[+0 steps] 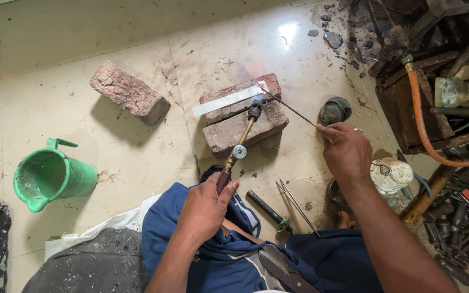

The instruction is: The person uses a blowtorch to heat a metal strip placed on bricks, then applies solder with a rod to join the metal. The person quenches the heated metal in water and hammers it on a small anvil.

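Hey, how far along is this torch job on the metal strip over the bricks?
Set up: the metal strip lies across two stacked bricks. In hand: the left hand aims the torch at the strip's right end, and the right hand brings a thin rod to the same spot. Left: no finished joint shows; spare rods lie on the floor.

1 head camera looks steeply down — close over the floor [137, 157].

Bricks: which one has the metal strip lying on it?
The rear brick of the touching pair, under the torch tip. The strip lies along it. The front brick and the lone left brick are bare.
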